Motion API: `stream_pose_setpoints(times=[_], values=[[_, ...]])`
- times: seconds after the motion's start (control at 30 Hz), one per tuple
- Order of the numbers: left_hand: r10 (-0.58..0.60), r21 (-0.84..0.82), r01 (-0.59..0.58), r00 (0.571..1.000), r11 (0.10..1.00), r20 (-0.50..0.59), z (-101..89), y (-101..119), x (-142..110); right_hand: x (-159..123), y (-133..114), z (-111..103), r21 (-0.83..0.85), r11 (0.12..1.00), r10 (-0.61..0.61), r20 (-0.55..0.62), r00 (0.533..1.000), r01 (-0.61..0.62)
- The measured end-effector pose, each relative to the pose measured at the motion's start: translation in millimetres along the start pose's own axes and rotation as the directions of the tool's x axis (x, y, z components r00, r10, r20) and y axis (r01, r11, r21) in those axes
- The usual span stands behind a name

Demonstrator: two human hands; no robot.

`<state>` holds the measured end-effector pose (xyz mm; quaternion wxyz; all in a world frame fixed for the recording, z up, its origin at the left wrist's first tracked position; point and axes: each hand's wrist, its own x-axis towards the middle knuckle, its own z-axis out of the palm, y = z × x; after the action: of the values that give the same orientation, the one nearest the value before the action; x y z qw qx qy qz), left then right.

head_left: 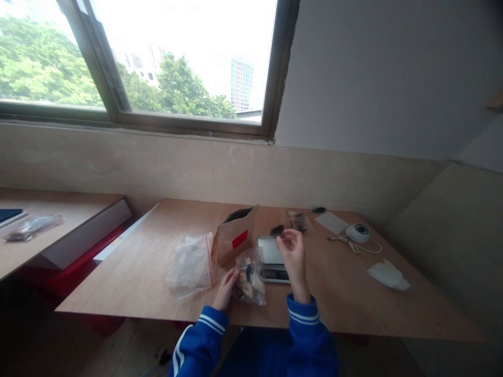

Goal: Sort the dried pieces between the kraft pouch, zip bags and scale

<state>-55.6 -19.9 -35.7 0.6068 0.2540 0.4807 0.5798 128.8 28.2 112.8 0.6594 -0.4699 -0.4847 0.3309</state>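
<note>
My left hand (226, 289) is closed on the edge of a clear zip bag (251, 283) that holds dark and tan dried pieces, which look like dried mushroom. Raised over a flat silver kitchen scale (269, 250), my right hand (294, 256) has its thumb and finger pinched at a small dark piece (277, 230). A brown paper pouch (231, 235) with a red label stands open behind the left hand. To its left lies a pile of clear zip bags (190, 264). Part of the scale is hidden behind my right hand and the filled bag.
Behind the scale lies another bag of dark and tan pieces (296, 221). A green-handled object (319, 210), a white card (331, 222), a white dome camera (357, 232) with cables and a crumpled white tissue (389, 274) are on the right. A second table (90, 207) stands left.
</note>
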Motion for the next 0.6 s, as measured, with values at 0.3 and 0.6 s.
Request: stream_pose_setpoints(times=[0.3, 0.6], values=[[-0.009, -0.032, 0.011, 0.998, 0.999, 0.057, 6.2, 6, -5, 41, -25, 76, -0.066, 0.971, -0.21, 0.231, 0.95, 0.23], [0.02, -0.02, -0.019, 0.999, 1.0, 0.05, 1.2, -2, 3, 42, -18, 88, -0.154, 0.885, -0.374, 0.326, 0.868, 0.439]])
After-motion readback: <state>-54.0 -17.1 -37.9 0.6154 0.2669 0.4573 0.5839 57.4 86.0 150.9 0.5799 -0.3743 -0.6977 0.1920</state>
